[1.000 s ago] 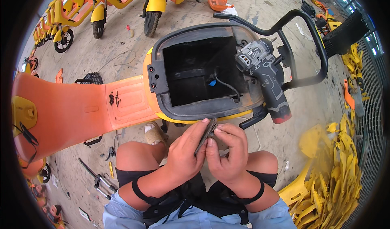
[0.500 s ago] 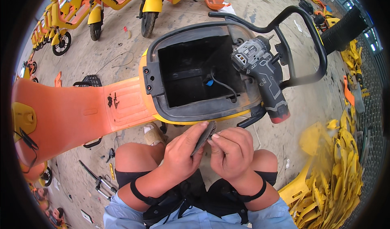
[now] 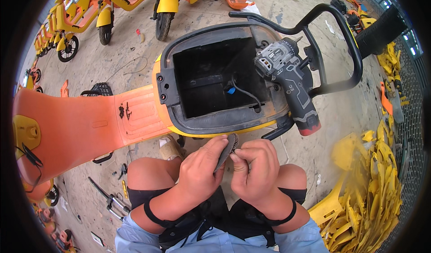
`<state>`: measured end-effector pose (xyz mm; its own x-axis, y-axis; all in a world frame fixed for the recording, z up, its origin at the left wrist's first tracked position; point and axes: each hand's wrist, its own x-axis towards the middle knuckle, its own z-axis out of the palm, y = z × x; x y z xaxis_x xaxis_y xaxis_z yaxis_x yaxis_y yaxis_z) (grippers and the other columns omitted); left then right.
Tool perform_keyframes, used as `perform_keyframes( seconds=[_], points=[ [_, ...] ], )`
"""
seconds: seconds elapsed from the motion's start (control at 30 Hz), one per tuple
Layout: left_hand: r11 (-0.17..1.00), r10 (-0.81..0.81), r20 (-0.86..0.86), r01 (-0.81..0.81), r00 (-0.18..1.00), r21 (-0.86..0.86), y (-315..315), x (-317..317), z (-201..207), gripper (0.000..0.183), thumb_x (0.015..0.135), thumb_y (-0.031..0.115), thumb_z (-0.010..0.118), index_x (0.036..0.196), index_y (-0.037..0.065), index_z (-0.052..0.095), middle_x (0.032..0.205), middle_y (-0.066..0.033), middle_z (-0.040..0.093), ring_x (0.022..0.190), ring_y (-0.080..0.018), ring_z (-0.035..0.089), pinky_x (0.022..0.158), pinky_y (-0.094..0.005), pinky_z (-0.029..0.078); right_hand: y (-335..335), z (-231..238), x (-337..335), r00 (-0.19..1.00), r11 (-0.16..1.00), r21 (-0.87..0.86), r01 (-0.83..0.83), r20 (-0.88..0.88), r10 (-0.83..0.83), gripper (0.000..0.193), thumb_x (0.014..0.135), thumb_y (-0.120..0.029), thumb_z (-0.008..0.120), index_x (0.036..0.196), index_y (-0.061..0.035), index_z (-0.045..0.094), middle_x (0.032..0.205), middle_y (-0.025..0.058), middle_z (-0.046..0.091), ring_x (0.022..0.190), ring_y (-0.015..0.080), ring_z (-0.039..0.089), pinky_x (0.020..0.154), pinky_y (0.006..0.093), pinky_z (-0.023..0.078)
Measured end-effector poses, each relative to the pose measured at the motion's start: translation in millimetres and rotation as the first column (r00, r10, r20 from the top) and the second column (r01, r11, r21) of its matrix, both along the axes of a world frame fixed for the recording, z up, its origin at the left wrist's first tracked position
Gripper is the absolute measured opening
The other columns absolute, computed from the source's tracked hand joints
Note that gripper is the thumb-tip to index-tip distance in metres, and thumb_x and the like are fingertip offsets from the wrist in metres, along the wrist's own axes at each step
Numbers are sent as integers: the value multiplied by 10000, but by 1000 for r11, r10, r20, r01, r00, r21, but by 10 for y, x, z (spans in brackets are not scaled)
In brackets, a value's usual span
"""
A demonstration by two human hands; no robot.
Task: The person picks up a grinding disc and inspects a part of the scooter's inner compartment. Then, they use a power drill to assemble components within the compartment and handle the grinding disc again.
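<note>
Between thumb and fingers, my left hand grips a thin dark grey round disc with a ridged side turned to the right. My right hand is closed in a pinch at that ridged side, its fingertips against the disc. Both hands are above my lap, just in front of the scooter's black open seat compartment. Inside the compartment lie a grey cable and a blue connector. A black and grey cordless drill with a red base rests on the compartment's right rim.
The orange scooter footboard carries several small dark screws. A black tube rack juts out at the right. Yellow plastic panels are heaped at the lower right; parked scooters stand at the far left.
Almost nothing differs. The disc has tilted slightly, and both hands have shifted a little, still together around it. The drill has stayed in place.
</note>
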<state>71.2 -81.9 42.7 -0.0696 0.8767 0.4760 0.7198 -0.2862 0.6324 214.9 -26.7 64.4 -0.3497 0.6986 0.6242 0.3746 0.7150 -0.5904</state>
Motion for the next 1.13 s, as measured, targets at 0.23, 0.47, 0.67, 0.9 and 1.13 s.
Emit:
perform_keyframes(
  seconds=[0.23,0.47,0.67,0.9,1.13],
  points=[
    [998,35,-122,-41,992,-52,-36,37,87,597,712,-13,742,1285,-5,577,1176,-167,701,949,-311,726,741,-356,584,-37,25,26,999,985,-172,-24,-48,16,172,858,-24,717,953,-10,574,873,151,619,788,349,599,707,423,487],
    [966,20,215,37,976,-257,3,-101,201,325,920,77,684,1234,13,628,1018,-197,714,816,-359,725,693,-379,582,19,71,79,1000,985,-175,3,-14,-5,266,888,-73,724,1112,17,613,1012,179,649,901,368,617,797,436,501],
    [968,57,288,18,956,-250,-21,-71,123,264,972,119,643,1210,4,639,993,-214,713,810,-393,718,693,-400,582,-56,44,26,988,994,-113,9,154,8,464,915,-100,667,1336,63,558,1146,214,620,997,389,596,885,458,485],
    [975,79,156,-44,985,-218,-46,-66,141,283,949,104,652,1215,11,624,1008,-208,708,830,-393,717,697,-418,583,-181,55,-34,982,970,-238,-53,164,94,555,898,-50,621,1413,110,489,1268,267,553,1096,427,548,977,478,447],
    [982,102,96,-85,990,-167,-38,-24,67,324,935,96,663,1248,42,605,1041,-199,708,833,-389,716,696,-416,586,-262,-12,-24,992,949,-299,-99,44,117,578,880,-51,617,1412,128,477,1325,275,520,1148,422,529,1007,474,434]
  ],
)
